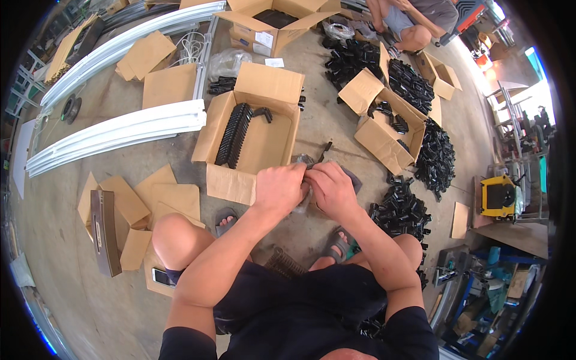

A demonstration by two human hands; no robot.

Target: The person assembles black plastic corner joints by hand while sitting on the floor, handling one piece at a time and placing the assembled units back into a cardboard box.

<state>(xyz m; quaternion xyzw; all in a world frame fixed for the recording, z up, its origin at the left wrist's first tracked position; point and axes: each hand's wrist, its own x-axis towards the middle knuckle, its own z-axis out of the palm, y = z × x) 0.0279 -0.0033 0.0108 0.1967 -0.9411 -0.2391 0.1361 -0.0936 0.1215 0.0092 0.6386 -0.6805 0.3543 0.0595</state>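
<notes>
My left hand (278,188) and my right hand (332,188) are closed together just past the near right corner of an open cardboard box (277,139). Between them they grip a slim black part (325,151); one end sticks up past my right fingers and the rest is covered. A neat stacked row of black parts (233,137) fills the left side of the box. Another black part (263,114) lies near the back flap. Something clear like a plastic bag (302,159) shows behind my fingers, partly hidden.
Loose black parts (399,207) lie in heaps on the right, around a second open box (384,141). White metal profiles (120,135) and flattened cardboard (174,198) are on the left. A phone (162,276) rests by my left knee. Another person (414,27) sits at the far right.
</notes>
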